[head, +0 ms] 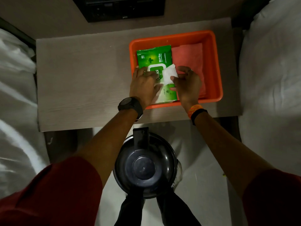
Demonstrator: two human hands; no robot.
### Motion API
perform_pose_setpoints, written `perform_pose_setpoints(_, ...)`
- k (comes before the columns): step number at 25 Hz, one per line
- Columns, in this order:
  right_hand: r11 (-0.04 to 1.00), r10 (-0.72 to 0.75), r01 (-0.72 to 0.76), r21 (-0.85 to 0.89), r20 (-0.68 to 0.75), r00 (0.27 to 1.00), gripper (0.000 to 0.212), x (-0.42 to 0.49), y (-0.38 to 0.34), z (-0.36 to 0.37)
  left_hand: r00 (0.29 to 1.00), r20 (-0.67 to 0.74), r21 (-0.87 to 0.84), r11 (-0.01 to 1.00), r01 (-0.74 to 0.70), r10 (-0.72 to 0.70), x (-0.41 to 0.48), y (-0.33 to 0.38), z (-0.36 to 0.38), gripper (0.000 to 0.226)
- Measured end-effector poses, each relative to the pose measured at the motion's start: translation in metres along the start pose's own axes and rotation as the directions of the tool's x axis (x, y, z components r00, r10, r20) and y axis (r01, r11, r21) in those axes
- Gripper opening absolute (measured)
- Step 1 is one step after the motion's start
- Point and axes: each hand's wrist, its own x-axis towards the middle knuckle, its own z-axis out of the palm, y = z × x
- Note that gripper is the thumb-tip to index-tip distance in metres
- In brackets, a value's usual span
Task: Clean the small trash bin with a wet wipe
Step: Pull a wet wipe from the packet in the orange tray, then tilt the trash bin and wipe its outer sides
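The left hand (143, 85) presses flat on the green pack (154, 62) in the tub (215, 66). The right hand (187, 84) pinches a white wipe (169, 73).

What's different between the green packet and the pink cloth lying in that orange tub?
The green wipe packet is glossy and printed with white lettering; the pink cloth is plain and matte. The packet is being handled: the left hand rests on it while the right hand pinches a white wipe over it. No fingers grip the cloth. Both lie flat, side by side in the orange tub.
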Motion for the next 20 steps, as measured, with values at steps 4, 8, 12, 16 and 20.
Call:
perform_pose_setpoints(4, 0.994, -0.003, -0.004, 0.111, 0.059, 0.998, 0.032, -0.043, -0.011, -0.013, 0.988, -0.100, -0.545, 0.837, 0.047, -0.120, -0.042, 0.014, -0.019, 0.035)
perform_pose_setpoints(8, 0.962, -0.005, -0.074, 0.263, 0.287, 0.958, 0.019, -0.100, -0.015, -0.022, 0.967, 0.033, -0.868, 0.472, 0.153, -0.253, -0.093, 0.021, -0.027, 0.037)
perform_pose_setpoints(12, 0.934, 0.057, -0.199, 0.297, 0.424, 0.904, 0.023, -0.154, -0.002, -0.026, 0.911, 0.233, -0.966, 0.024, 0.256, -0.341, -0.161, 0.018, -0.018, 0.025)
perform_pose_setpoints(16, 0.920, 0.114, -0.280, 0.273, 0.498, 0.860, 0.026, -0.201, 0.024, -0.029, 0.837, 0.371, -0.928, -0.180, 0.325, -0.403, -0.221, 0.009, -0.002, 0.014)
perform_pose_setpoints(20, 0.932, 0.110, -0.247, 0.266, 0.443, 0.890, 0.023, -0.249, 0.053, -0.025, 0.861, 0.392, -0.920, -0.172, 0.353, -0.326, -0.265, 0.003, 0.009, 0.018)
